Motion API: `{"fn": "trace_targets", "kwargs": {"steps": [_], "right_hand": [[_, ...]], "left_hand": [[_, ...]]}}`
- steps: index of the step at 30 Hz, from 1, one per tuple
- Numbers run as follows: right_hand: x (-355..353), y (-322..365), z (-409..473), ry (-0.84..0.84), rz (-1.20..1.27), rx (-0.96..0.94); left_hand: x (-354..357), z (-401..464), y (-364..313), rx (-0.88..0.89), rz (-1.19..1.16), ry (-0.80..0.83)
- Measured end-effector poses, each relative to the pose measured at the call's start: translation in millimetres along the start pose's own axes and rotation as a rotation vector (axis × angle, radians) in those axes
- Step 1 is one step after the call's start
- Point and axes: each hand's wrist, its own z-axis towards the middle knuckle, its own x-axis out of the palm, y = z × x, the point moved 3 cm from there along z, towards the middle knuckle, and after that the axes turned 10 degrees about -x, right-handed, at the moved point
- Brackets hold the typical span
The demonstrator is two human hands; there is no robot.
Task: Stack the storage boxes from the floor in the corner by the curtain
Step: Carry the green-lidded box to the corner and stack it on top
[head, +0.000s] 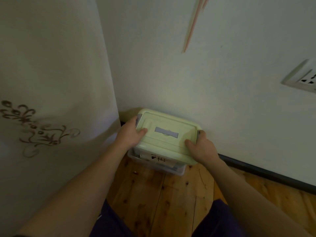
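A clear storage box with a pale green lid (pixel 166 134) sits on the wooden floor in the corner, against the white wall and beside the curtain (pixel 51 100). A grey handle lies flat in the middle of the lid. My left hand (pixel 130 134) grips the box's left end, thumb on the lid, fingers down by the grey side clip. My right hand (pixel 201 147) grips the right end the same way, thumb on the lid. Papers show through the clear front wall. No second box is in sight.
A dark skirting board (pixel 265 171) runs along the wall to the right. A white wall socket (pixel 302 77) sits at the right edge. The wooden floor (pixel 162 199) extends toward me, between my knees in dark shorts.
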Motion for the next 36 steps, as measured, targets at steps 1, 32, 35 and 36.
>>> {"fn": "trace_targets", "kwargs": {"steps": [1, 32, 35, 36], "right_hand": [[4, -3, 1, 0.006, -0.005, 0.004], [39, -7, 12, 0.07, -0.111, -0.043], [39, -7, 13, 0.078, -0.123, -0.041], [38, -7, 12, 0.078, -0.118, -0.04]], "left_hand": [[4, 1, 3, -0.005, 0.009, 0.005], [-1, 16, 25, 0.0, 0.172, 0.053], [-3, 14, 26, -0.01, 0.172, 0.043], [-3, 13, 27, -0.013, 0.174, 0.04]]}}
